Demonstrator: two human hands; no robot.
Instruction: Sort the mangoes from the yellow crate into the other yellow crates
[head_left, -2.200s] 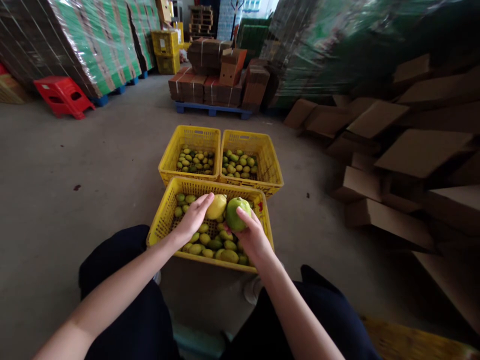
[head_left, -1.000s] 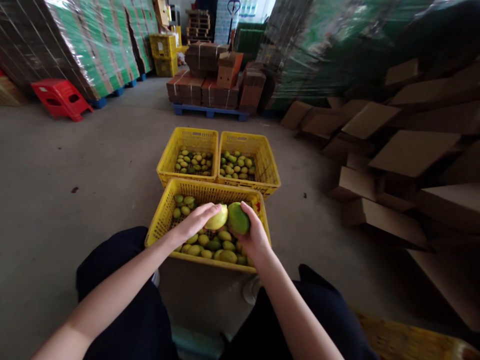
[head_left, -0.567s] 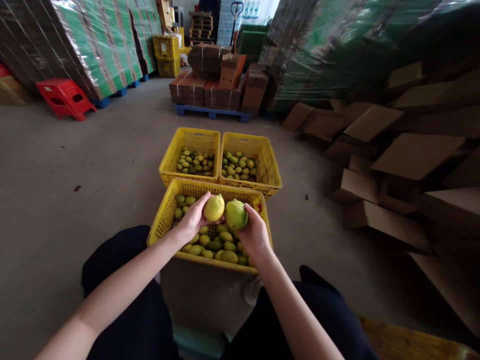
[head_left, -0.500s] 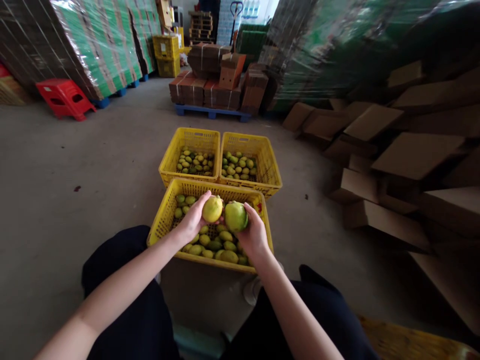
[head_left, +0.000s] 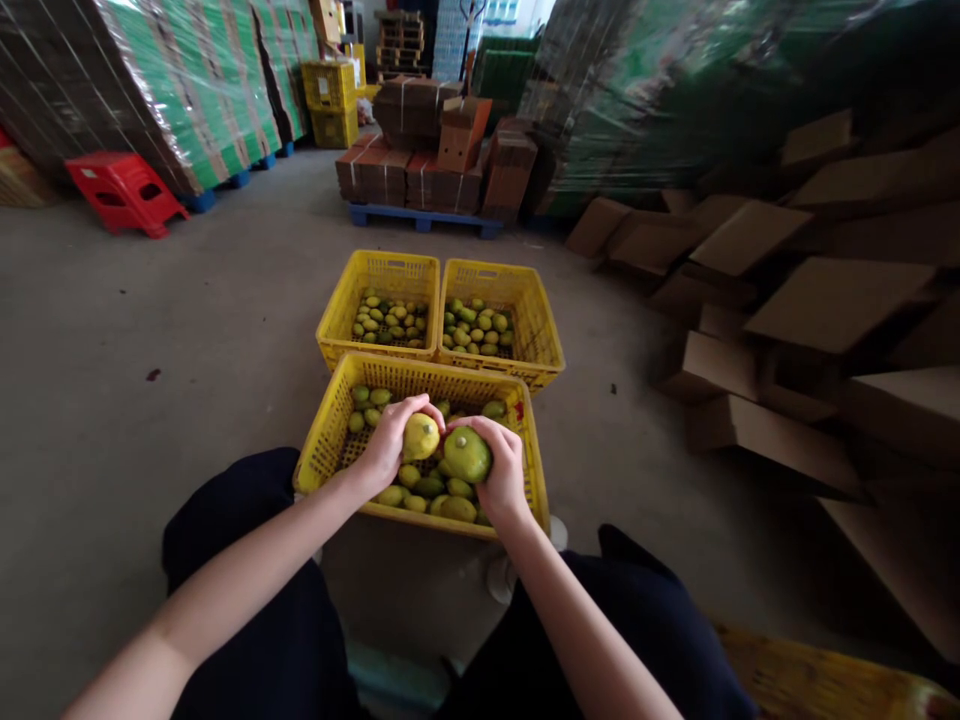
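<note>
My left hand is closed round a yellow lemon. Beside it, my right hand grips a larger green lemon, its stem end facing up toward me. Both fruits are held close together above the near yellow crate. Inside that crate lie many green and yellow-green lemons, some hidden behind my hands and forearms.
Two more yellow crates, one at left and one at right, stand just beyond, with lemons in each. Flattened cardboard boxes are heaped at right. Farther off are a loaded blue pallet and a red stool.
Both hands have rolled over, turning the lemons so different ends face me. My fingers now wrap over the tops, and the fruits sit slightly lower.
</note>
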